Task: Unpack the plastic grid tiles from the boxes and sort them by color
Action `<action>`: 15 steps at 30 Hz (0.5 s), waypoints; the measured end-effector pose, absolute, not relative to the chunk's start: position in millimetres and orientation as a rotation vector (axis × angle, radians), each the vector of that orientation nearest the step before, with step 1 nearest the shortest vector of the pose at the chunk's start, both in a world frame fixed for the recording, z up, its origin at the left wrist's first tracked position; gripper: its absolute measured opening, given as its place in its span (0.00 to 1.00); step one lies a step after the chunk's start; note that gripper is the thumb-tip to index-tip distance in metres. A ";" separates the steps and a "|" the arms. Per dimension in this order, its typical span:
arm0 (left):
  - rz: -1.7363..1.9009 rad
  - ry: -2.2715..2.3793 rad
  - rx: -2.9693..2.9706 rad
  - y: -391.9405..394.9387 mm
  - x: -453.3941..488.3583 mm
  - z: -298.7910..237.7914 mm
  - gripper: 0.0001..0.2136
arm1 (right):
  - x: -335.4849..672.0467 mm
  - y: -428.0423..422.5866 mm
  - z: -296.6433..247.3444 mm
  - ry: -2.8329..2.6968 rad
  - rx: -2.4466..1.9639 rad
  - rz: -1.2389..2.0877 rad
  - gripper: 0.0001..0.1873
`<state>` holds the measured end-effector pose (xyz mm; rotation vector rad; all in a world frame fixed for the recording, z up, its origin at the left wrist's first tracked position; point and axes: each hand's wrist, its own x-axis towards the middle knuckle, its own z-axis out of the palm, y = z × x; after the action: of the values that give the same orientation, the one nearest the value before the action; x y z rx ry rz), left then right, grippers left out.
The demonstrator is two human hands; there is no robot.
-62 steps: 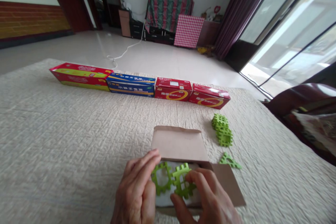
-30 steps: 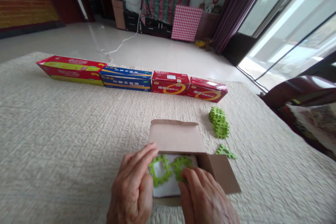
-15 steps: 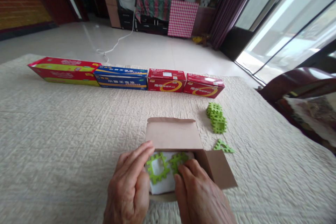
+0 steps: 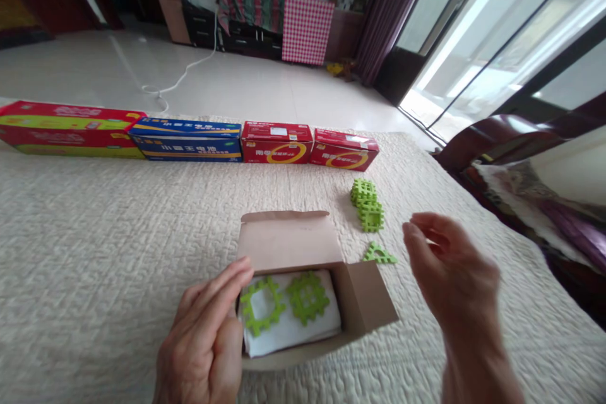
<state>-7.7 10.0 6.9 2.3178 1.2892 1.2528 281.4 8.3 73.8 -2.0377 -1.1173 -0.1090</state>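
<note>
An open cardboard box (image 4: 367, 303) stands before me. Inside, two green square lattice pieces lie side by side on white padding (image 4: 284, 341): one with a large open centre (image 4: 279, 306), one with a cross-barred centre (image 4: 307, 297). My left hand (image 4: 201, 328) rests against the box's left side, its fingers stretched out and close together. To the right of the box, my right hand (image 4: 449, 265) hangs in the air with loosely bent fingers, a gap by the thumb and nothing visible in it. Nearest to it is a green triangular piece (image 4: 379, 254) on the quilted cover.
Green lattice pieces (image 4: 367, 202) lie stacked behind the triangle. Along the far edge of the quilted cover (image 4: 118, 221) stand a red and yellow-green box (image 4: 71, 129), a blue box (image 4: 187, 139) and two red boxes (image 4: 277, 142). A dark wooden armrest (image 4: 492, 139) is at right.
My right hand has let go of the cross-barred piece, left it in the box, and moved right. My left hand stays at the box. The view has shifted right.
</note>
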 end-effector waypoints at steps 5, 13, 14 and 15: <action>1.274 1.297 2.300 9.1 -6.9 10.6 0.21 | 320.1 57.2 7.2 -1.184 -2.227 0.043 0.30; 1.248 1.336 2.290 9.8 -4.0 16.5 0.20 | 314.4 75.5 -20.7 -1.143 -2.193 -0.040 0.31; 1.248 1.334 2.294 9.9 -3.6 16.8 0.19 | 315.0 76.6 -22.1 -1.133 -2.202 -0.044 0.30; 1.247 1.336 2.295 10.1 -3.2 16.8 0.19 | 315.7 77.4 -23.4 -1.126 -2.208 -0.049 0.29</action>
<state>-3.2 10.1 16.8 2.2952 1.3360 1.2470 315.7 77.4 -23.4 -2.2080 -1.1263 -0.0491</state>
